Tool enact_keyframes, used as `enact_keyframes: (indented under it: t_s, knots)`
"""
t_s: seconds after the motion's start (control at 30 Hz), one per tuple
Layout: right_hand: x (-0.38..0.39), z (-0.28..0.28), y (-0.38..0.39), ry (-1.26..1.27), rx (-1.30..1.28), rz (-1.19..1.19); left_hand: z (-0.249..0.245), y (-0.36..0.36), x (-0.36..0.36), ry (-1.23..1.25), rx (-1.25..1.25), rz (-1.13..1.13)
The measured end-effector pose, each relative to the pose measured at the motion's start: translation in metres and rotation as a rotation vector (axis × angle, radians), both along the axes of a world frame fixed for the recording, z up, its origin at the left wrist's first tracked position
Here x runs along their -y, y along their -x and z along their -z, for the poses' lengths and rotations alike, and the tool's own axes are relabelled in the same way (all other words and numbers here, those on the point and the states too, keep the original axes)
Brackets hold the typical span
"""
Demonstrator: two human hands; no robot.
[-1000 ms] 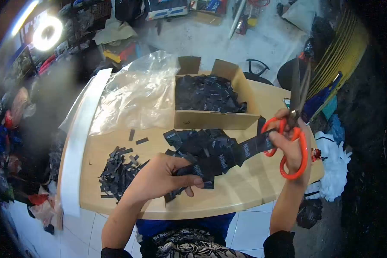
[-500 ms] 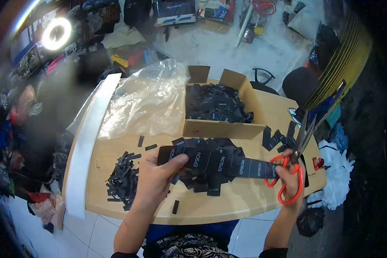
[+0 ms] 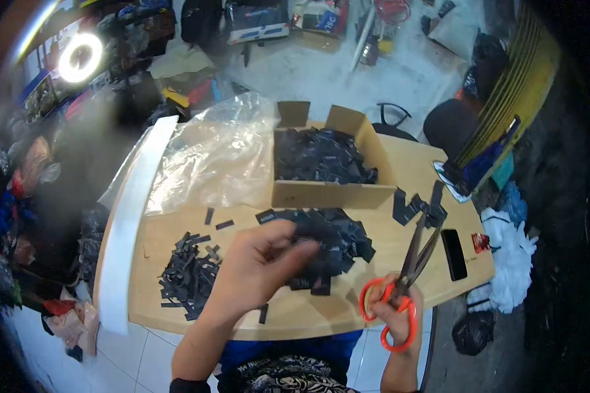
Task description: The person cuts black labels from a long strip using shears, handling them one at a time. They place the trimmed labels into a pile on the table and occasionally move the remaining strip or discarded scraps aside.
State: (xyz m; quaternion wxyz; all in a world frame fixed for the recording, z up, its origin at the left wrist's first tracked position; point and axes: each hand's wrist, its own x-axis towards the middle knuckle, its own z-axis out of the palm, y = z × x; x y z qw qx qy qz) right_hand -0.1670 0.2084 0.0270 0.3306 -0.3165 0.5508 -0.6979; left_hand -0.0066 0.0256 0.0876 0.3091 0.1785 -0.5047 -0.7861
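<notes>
My left hand (image 3: 259, 265) hovers over the near left part of a heap of black labels (image 3: 337, 245) on the table. Its thumb and forefinger look apart, but motion smears the fingertips. A dark blur lies beside them, and whether a label strip is still between them I cannot make out. In my right hand (image 3: 390, 311) is a pair of scissors (image 3: 406, 285) with orange-red handles, its blades slightly parted and pointing up. To the left of my left hand is a pile of small black cut pieces (image 3: 187, 278). Behind the heap, a cardboard box (image 3: 334, 194) holds many black labels.
A clear plastic bag (image 3: 210, 164) and a long white strip (image 3: 134, 236) lie on the table's left. At the right are a phone (image 3: 454, 254), black strip pieces (image 3: 406, 208) and a small red packet (image 3: 480, 243). White plastic bags (image 3: 508, 262) stand beyond the right edge.
The printed black strip stretched between my hands no longer shows clearly. My right hand has moved left and toward me with the scissors, uncovering the phone. My left hand has moved slightly right.
</notes>
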Motion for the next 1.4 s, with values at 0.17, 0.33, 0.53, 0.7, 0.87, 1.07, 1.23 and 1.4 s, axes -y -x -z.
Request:
enact_keyframes:
  t_s: [0.17,0.33,0.53,0.7,0.87,1.07,1.23,1.4]
  knots:
    - [0.037,-0.045,-0.008,0.169,-0.205,-0.006,0.002,0.009,-0.011,0.504,0.278,0.303]
    - [0.053,-0.06,-0.017,0.028,-0.252,-0.128,0.006,0.006,-0.001,0.525,0.301,0.288]
    - [0.069,-0.053,-0.019,0.048,-0.417,-0.06,0.005,0.007,0.007,0.503,0.325,0.254]
    - [0.079,-0.047,-0.008,0.151,-0.439,0.012,0.016,0.01,0.016,0.517,0.232,0.212]
    - [0.082,-0.039,-0.005,0.21,-0.348,0.088,0.015,0.008,0.015,0.463,0.281,0.128]
    - [0.058,-0.048,0.042,0.449,-0.26,0.496,0.061,-0.033,-0.012,1.736,0.279,-0.358]
    - [-0.007,-0.064,0.097,0.461,-0.283,0.502,0.129,-0.076,-0.044,1.678,0.533,0.018]
    - [-0.023,-0.059,0.101,0.541,-0.385,0.57,0.133,-0.094,-0.022,1.694,0.65,0.014]
